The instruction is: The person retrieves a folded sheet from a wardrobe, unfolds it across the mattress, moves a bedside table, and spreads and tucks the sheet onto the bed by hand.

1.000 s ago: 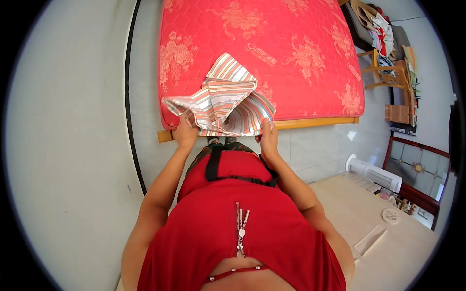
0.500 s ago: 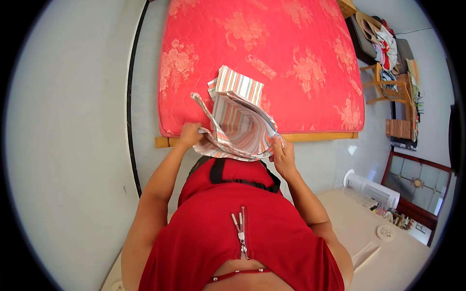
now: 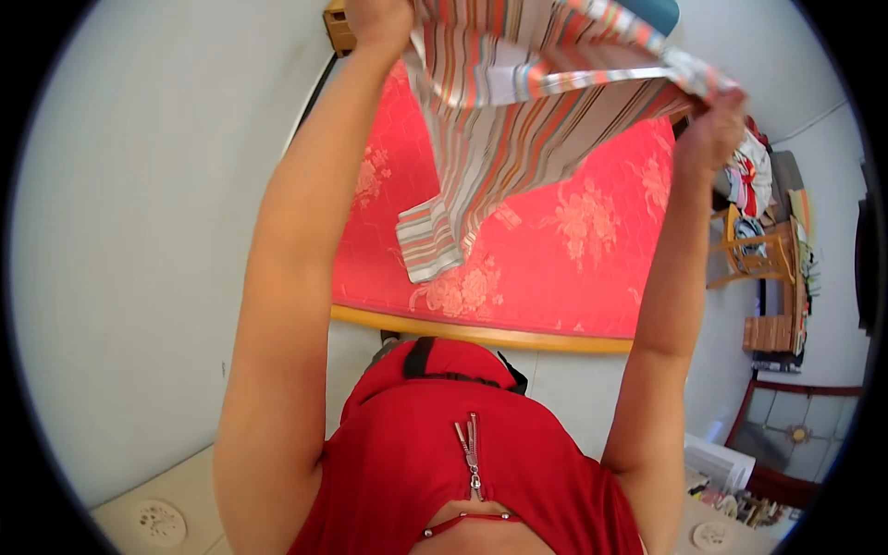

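While both arms reach up and forward, a striped cloth in white, orange and grey-brown (image 3: 518, 139) hangs between the hands, above a red quilted mattress with pale floral patterns (image 3: 592, 264). The right hand (image 3: 712, 139) has its fingers closed around a bunched corner. The left hand (image 3: 377, 23) appears to grip the opposite side, judging by how the fabric hangs from it. A band of the upper edge droops between them, and the rest narrows to a folded end lying lower left.

Handling it well seems to call for a firm pinch at each corner, hands level and well apart, the edge drawn taut so that the layers separate and the folded end drops free.

Beyond the cloth, a yellowish wooden bed rail (image 3: 481, 335) runs along the mattress's near side, close to the person's red top (image 3: 444, 416). A wooden chair (image 3: 754, 248) stands off to the right.

The left fingertips pass out of view at the top, as does part of the cloth; the right fingers are blurred. Whether the folded end touches the mattress is unclear. A teal shape (image 3: 655, 13) behind the fabric is mostly covered.
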Motion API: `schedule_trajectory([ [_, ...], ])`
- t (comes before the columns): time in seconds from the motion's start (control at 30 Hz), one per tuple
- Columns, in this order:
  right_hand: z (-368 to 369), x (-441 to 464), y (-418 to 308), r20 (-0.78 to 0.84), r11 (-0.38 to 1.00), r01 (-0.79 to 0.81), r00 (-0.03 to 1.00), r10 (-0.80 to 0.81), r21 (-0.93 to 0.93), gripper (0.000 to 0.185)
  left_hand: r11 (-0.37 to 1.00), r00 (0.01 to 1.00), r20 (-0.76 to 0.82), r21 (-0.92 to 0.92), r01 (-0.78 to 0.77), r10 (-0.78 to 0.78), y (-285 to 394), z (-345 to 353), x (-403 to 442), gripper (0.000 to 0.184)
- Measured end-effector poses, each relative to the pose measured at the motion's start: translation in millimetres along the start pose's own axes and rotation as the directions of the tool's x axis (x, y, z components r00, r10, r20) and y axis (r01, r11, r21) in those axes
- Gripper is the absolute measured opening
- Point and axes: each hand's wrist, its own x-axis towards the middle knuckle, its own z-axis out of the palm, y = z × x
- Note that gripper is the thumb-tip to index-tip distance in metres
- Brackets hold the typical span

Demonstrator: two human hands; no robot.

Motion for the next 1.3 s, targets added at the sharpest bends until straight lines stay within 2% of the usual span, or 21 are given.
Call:
schedule_trajectory([
  [0.03, 4.8, 15.6, -32.6, -0.054, 0.999, 0.043, 0.998, -0.042, 0.026, 0.042, 0.993, 0.99, -0.133, -0.096, -0.061, 0.048, 31.8, -19.3, 26.0, 0.024],
  [0.07, 2.1, 19.2, -59.9, -0.111, 0.995, 0.086, 0.991, -0.08, 0.046, 0.042, 0.763, 0.932, 0.132, -0.542, 0.352, -0.337, 75.5, -56.1, 43.3, 0.022],
  [0.1, -9.9, 23.5, -65.3, -0.143, 0.987, 0.154, 0.979, -0.147, 0.039, 0.043, 0.452, 0.797, 0.293, -0.698, 0.556, -0.527, 115.6, -89.1, 52.7, 0.018],
  [0.13, -23.1, 27.1, -70.6, -0.176, 0.974, 0.223, 0.961, -0.215, 0.027, 0.044, 0.749, 0.944, 0.085, -0.589, 0.305, -0.318, 128.2, -103.2, 51.5, 0.018],
  [0.17, -23.9, 13.6, -84.6, -0.233, 0.967, 0.256, 0.94, -0.25, -0.005, 0.045, 0.986, 0.983, -0.077, 0.028, -0.163, 0.165, 81.5, -106.8, 47.8, 0.012],
  [0.2, -43.2, 10.0, -69.2, -0.202, 0.975, 0.217, 0.958, -0.206, 0.037, 0.046, 0.96, 0.957, -0.096, 0.091, -0.267, 0.275, 69.3, -112.5, 37.9, 0.015],
  [0.3, -122.8, -53.0, -5.0, 0.102, 0.905, 0.041, 0.995, 0.003, -0.423, 0.043, 0.916, 0.967, 0.189, 0.331, -0.227, 0.171, 16.9, -129.4, -28.1, 0.015],
  [0.33, -111.0, -79.2, -23.3, 0.123, 0.943, 0.071, 0.992, -0.032, -0.324, 0.041, 0.914, 0.965, 0.249, 0.37, -0.168, 0.076, 3.1, -133.4, -57.5, 0.013],
  [0.37, -111.4, -103.1, -41.9, 0.201, 0.956, -0.137, 0.961, 0.192, -0.259, 0.041, 0.936, 0.978, 0.202, 0.33, -0.122, 0.056, -10.0, -136.0, -90.2, 0.008],
  [0.43, -115.1, -147.8, -43.2, 0.234, 0.844, -0.526, 0.812, 0.534, -0.1, 0.038, 0.882, 0.92, 0.231, 0.428, 0.197, -0.317, -47.0, -140.3, -169.7, 0.013],
  [0.57, -125.2, -206.1, -48.4, 0.496, 0.843, -0.504, 0.693, 0.524, -0.186, 0.039, 0.651, 0.539, 0.366, 0.385, 0.655, -0.759, -80.1, -178.3, -297.8, 0.029],
  [0.6, -127.1, -214.2, -51.1, 0.53, 0.842, -0.507, 0.671, 0.519, -0.184, 0.038, 0.328, 0.302, 0.31, 0.035, 0.944, -0.902, -114.8, -171.2, -346.1, 0.03],
  [0.67, -119.9, -223.2, -51.3, 0.544, 0.807, -0.569, 0.631, 0.554, -0.161, 0.037, -0.231, -0.083, 0.306, -0.488, 0.842, -0.949, -112.0, -161.7, -361.5, 0.027],
  [0.7, -119.3, -221.3, -52.1, 0.528, 0.765, -0.628, 0.604, 0.597, -0.146, 0.037, -0.337, -0.088, 0.41, -0.587, 0.736, -0.908, -102.6, -159.5, -352.9, 0.027],
  [0.77, -125.1, -224.7, -57.0, 0.456, 0.638, -0.759, 0.526, 0.718, -0.128, 0.032, -0.29, 0.031, 0.494, -0.559, 0.777, -0.869, -104.5, -164.6, -337.8, 0.029],
  [0.87, -129.0, -227.3, -18.6, 0.414, 0.651, -0.357, 0.548, 0.727, -0.67, 0.024, -0.184, 0.211, 0.537, -0.588, 0.787, -0.817, -29.4, -164.1, -248.6, 0.029],
  [0.93, -122.0, -232.6, -20.3, 0.475, 0.759, -0.083, 0.735, 0.484, -0.645, 0.041, -0.083, 0.353, 0.581, -0.592, 0.802, -0.733, 15.1, -156.1, -221.8, 0.028],
  [0.97, -117.3, -237.9, -21.6, 0.504, 0.778, 0.063, 0.794, 0.341, -0.625, 0.052, 0.232, 0.46, 0.485, -0.458, 0.858, -0.744, 10.3, -142.0, -242.8, 0.02],
  [1.03, -100.2, -264.0, -20.8, 0.7, 0.903, 0.038, 0.645, 0.306, -0.429, 0.078, 0.691, 0.612, 0.532, -0.068, 0.72, -0.586, 68.5, -138.2, -252.8, 0.015],
  [1.07, -86.6, -277.2, -28.3, 0.738, 0.94, -0.096, 0.595, 0.318, -0.327, 0.081, 0.758, 0.633, 0.588, -0.05, 0.651, -0.504, 99.5, -138.7, -258.1, 0.015],
  [1.3, -63.8, -297.7, -31.6, 0.781, 0.852, -0.43, 0.402, 0.478, -0.3, 0.049, 0.866, 0.547, 0.77, 0.013, 0.501, -0.328, 174.1, -152.2, -255.3, 0.018],
])
